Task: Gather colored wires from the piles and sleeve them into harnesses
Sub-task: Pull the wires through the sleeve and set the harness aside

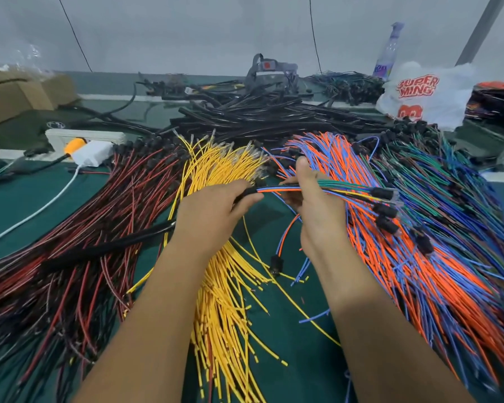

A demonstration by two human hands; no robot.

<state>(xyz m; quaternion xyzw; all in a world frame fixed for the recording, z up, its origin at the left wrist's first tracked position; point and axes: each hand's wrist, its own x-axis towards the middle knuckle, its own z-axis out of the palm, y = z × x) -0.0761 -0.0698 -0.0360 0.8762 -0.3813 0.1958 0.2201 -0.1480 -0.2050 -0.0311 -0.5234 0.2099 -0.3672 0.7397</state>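
Held above the green table (18, 205), between both hands: a thin bundle of wires (346, 189), green, blue, orange and yellow strands side by side, ending to the right in small black connectors (384, 210). Fed at its left end into a black sleeve (108, 247) that trails off leftward over the red wire pile (70, 228). Left hand (213, 219) curled round the sleeve's mouth, fingers closed on it. Right hand (317, 207) wrapped round the bundle, thumb up, pinching the strands. Below and around: the yellow wire pile (224, 301) in the middle, the orange and blue pile (419, 271) to the right, green and blue wires (448, 181) farther right, black sleeves heaped (259, 117) behind.

Hidden by the left hand: exactly where wires enter the sleeve. Right-hand fingertips out of sight under the bundle. Right edge piles blurred; connector shapes hard to make out.
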